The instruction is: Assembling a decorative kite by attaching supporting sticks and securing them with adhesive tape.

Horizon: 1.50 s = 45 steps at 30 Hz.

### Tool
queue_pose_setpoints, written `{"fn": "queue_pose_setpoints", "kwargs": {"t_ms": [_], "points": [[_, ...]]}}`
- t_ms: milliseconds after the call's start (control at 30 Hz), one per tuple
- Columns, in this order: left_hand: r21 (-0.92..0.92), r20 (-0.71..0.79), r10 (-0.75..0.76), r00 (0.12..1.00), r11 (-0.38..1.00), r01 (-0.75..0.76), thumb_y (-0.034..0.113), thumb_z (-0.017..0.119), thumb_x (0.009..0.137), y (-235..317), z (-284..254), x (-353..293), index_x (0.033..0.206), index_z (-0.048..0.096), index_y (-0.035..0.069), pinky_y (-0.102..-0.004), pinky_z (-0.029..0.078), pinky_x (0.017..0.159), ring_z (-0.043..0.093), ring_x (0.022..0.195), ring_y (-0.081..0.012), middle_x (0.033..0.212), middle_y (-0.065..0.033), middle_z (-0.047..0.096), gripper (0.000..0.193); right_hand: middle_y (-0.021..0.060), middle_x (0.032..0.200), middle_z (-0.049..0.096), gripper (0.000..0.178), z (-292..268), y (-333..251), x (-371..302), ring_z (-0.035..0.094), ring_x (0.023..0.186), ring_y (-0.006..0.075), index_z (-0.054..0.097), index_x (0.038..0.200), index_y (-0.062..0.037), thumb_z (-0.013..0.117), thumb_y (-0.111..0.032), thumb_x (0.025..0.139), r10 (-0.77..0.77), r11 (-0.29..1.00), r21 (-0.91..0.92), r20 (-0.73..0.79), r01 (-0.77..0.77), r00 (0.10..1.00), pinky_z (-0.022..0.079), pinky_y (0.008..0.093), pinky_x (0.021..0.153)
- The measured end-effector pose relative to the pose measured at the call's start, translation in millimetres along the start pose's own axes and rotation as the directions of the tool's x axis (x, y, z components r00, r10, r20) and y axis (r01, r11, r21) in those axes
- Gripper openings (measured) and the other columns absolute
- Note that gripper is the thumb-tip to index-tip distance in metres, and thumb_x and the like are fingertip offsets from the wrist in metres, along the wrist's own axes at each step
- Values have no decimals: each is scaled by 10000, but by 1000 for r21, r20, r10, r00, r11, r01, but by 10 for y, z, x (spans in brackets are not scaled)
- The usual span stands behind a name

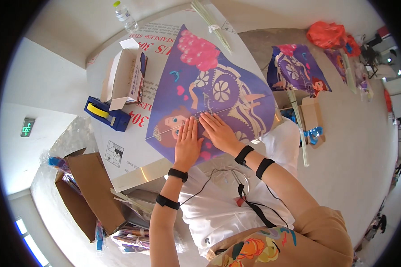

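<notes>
1. The purple cartoon kite (209, 89) lies flat on the white table (120, 151), its point toward the far edge and its near corner hanging just over the table's near edge, close to the person's lap.
2. The left hand (187, 142) lies palm down on the near part of the kite, fingers straight and together, gripping nothing.
3. The right hand (218, 131) presses flat just beside it, its fingertips touching the left hand's, also holding nothing (both merely bear down on the sheet along a thin rod that crosses the kite).
4. Left of the kite there is bare tabletop; a blue tape dispenser (106, 113) with a yellow roll sits there, well apart from the hands.
5. Beyond the dispenser, still left of the kite, stands an open white carton (122, 78), flaps up; what is inside it cannot be made out.
6. Past the kite's far point lie a bundle of thin pale rods (211, 24) and, near the table's far edge, a clear bottle (125, 17).
7. Right of the kite, off the table, a second purple kite (298, 71) lies on the floor with an orange bag (327, 34) beyond it.
8. Down to the left of the kite, beside the table's near corner, an open brown cardboard box (89, 191) holds packets in clear wrap, some spilling beside it.
</notes>
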<state>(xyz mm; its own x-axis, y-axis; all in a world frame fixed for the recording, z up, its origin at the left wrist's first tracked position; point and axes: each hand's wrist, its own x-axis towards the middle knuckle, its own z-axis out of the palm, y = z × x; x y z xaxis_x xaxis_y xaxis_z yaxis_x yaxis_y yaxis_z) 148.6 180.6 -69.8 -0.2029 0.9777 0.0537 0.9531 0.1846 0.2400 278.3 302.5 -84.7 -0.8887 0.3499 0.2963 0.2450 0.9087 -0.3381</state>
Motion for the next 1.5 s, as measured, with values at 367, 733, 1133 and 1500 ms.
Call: {"fn": "queue_pose_setpoints", "kwargs": {"t_ms": [367,733,1133,1500], "points": [[-57,-104,-125,987,991,119,306,561,919,16,15,-86,1412,349,-8,-447,214,1154,239,1434,-283,1521,-160,302,621,150,1450,407,505,-25,20,-8,376,1358,288,435,1359,9,552,-235,933,16,1000,27,2,-16,1000,310,430,1118],[-5,-92,-109,990,994,109,356,552,918,-52,52,-133,1409,363,-12,-459,224,1149,237,1435,-280,1529,-154,290,643,109,1409,452,451,-463,546,-256,413,1321,276,482,1342,-70,566,-186,914,63,984,-169,27,-57,998,330,454,1089],[11,-76,-104,992,994,105,345,531,938,-8,30,-91,1406,363,-11,-452,206,1157,232,1435,-286,1531,-157,282,612,101,1408,445,426,-777,949,-506,403,1316,278,449,1329,-60,548,-158,926,183,964,-192,-27,-185,983,294,456,1108],[22,-77,-98,992,995,99,380,584,887,-43,54,-100,1398,386,19,-450,225,1149,251,1432,-264,1519,-140,315,656,141,1468,383,612,-185,52,-95,331,1385,266,390,1394,15,578,-310,910,59,997,-61,69,-55,996,258,445,1137]]}}
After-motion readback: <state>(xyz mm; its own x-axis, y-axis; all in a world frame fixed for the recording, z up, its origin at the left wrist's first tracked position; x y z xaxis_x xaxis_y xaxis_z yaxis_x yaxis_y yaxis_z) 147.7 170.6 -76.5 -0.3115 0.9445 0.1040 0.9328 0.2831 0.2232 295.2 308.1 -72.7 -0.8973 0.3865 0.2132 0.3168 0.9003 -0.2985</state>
